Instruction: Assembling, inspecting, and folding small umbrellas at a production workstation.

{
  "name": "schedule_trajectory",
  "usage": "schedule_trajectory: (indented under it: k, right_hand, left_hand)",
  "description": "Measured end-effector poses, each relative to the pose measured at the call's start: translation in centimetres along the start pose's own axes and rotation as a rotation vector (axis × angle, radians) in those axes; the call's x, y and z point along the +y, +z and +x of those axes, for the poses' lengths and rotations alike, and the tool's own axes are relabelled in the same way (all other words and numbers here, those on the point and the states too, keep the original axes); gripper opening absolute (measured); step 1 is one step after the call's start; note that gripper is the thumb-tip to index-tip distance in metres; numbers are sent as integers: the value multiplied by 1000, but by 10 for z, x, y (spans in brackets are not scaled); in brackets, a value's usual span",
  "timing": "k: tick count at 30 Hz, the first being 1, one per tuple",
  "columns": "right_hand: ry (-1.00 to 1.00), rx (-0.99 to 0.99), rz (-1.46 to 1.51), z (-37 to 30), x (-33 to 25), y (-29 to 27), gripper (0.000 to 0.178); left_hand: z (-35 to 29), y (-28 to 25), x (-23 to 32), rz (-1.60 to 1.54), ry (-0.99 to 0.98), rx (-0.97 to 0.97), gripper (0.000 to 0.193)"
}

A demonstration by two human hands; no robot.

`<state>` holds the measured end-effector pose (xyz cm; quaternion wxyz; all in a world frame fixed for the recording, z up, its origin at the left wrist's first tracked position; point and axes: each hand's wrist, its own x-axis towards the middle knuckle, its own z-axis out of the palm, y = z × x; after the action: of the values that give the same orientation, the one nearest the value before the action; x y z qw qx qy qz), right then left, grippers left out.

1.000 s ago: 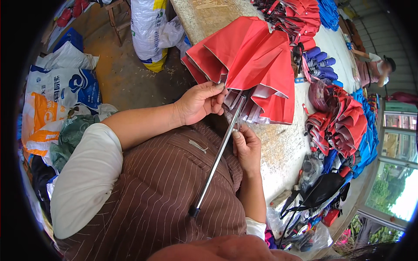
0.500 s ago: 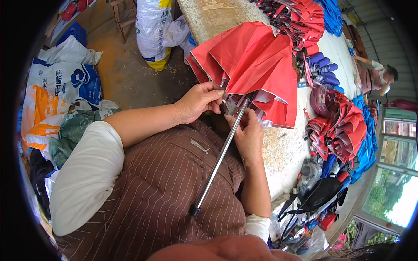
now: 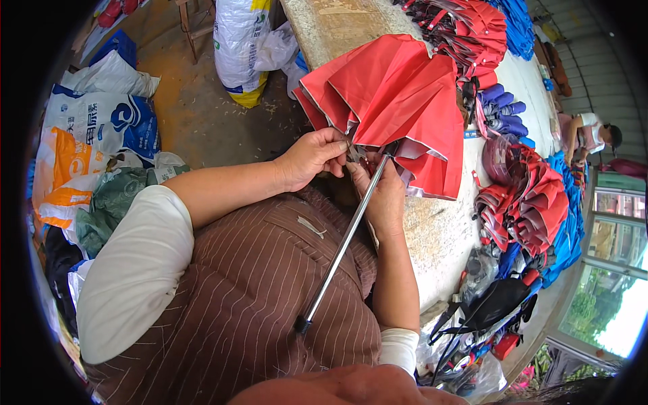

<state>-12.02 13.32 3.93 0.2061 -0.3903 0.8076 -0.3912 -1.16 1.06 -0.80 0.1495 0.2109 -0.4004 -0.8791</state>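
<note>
Red umbrella [image 3: 405,94] leans against the apron [image 3: 263,290], seemingly for steadiness; left hand [image 3: 314,158] pinches its edge; right hand [image 3: 385,202], grip unclear.

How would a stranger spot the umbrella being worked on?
Find the long pale table. Over its edge, at the left hand and right hand, is a loosely folded red umbrella. Unlike the piled red umbrellas, it shows a long silver shaft.

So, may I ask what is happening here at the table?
The person's left hand pinches the edge of a half-closed red umbrella. The right hand is partly behind its shaft; what it holds is unclear. More red umbrellas lie bunched on the table.
</note>
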Motion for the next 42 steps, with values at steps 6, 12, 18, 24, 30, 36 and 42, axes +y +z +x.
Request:
schedule_trajectory:
  k: [6,12,18,24,30,36,42]
  right_hand:
    - [84,-47,104,-7,10,-5,32]
    - [149,-136,335,-68,65,-21,24]
    - [366,-2,539,-112,90,-34,23]
    - [509,195,592,-122,115,-73,23]
    - [428,493,11,-97,155,-105,42]
    - [112,562,-562,-55,142,-103,70]
    - [70,645,425,-25,90,-134,74]
  left_hand:
    - [-7,-6,2,60,-21,-146,14]
    - [-30,18,27,-101,-224,-165,18]
    - [-4,30,21,-226,-269,-293,18]
    - [-22,-35,22,1206,-139,-725,25]
    - [-31,-41,23,1409,39,-495,32]
    - [-40,90,52,-175,-395,-278,35]
    - [-22,96,105,-367,-415,-492,32]
